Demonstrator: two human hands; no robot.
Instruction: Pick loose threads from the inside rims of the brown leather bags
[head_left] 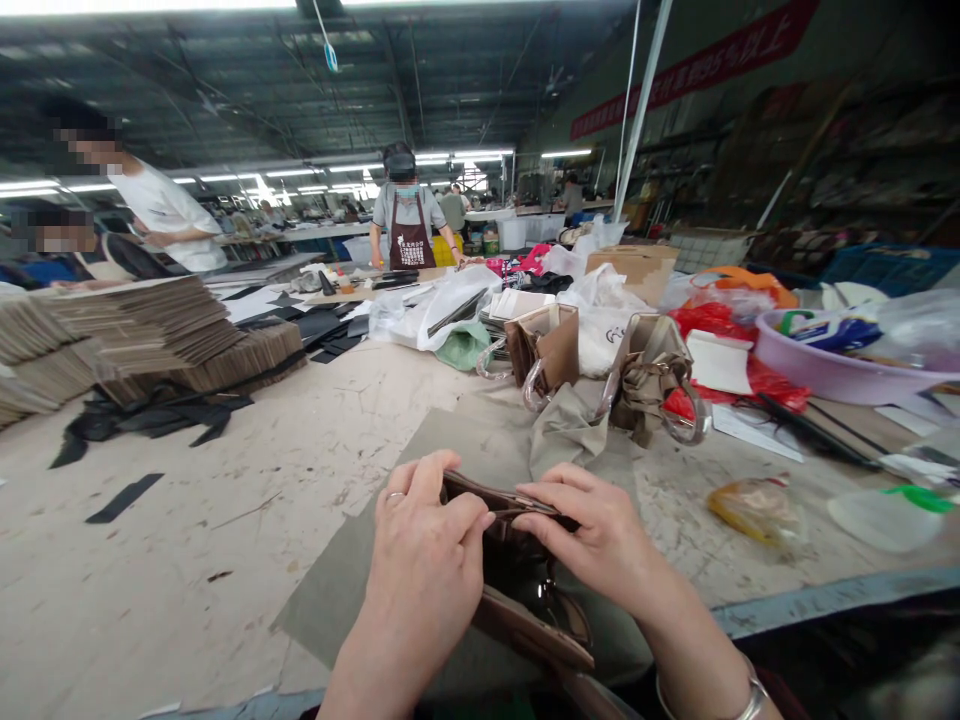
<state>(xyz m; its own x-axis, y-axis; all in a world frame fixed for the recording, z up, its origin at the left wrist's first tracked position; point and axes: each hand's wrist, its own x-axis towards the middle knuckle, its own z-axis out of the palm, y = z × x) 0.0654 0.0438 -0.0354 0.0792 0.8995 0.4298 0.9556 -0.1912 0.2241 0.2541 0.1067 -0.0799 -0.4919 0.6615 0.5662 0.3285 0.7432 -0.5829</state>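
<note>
My left hand (424, 560), a ring on one finger, and my right hand (600, 540) both pinch the top rim of a small dark brown handbag (517, 590) of smooth leather-like material, thumbs and fingertips closed on its thin edge. It lies at six o'clock, right before me, on a grey-green sheet of soft cloth (337, 590). I judge I am pressing the mouth's edge together; the limp rim calls for an even, close pinch from both sides. At twelve o'clock stand stiffer tan bags with clear ring handles (551, 350). At two o'clock sits a lilac plastic basin (825, 370). At ten o'clock, stacked corrugated cardboard (150, 330) rests on the scuffed pale table (225, 540).
</note>
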